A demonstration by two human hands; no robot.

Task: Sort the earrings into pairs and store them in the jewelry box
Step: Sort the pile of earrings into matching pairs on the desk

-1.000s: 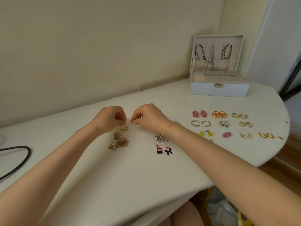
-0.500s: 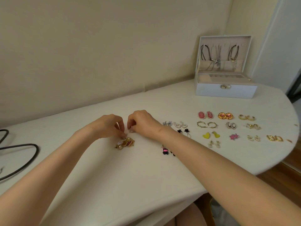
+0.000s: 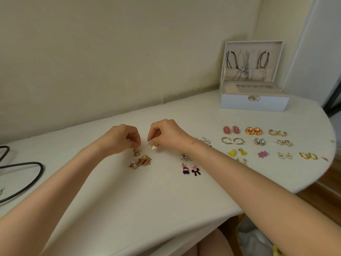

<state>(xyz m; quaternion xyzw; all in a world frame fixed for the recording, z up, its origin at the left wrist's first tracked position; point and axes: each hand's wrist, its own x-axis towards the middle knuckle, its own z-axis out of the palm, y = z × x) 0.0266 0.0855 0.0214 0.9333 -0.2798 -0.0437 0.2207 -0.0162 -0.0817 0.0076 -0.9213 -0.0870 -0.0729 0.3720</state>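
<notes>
Far left on the white bench, a black cable lies in a loop. Toward the middle, the left hand hovers with its fingers curled and thumb and forefinger tips pressed together; whether they hold anything cannot be told. Just below those tips lies a curled gold earring, and nearer the person an unsorted gold heap. Close beside the left hand, the right hand is curled too, its fingertips pinching a small gold stud just above the bench. Right of it lie silver earrings and a black-and-pink pair. Further right, the sorted pairs sit in rows, each pair side by side. Behind them at the wall stands the white jewelry box, lid upright, necklaces hanging inside the lid.
</notes>
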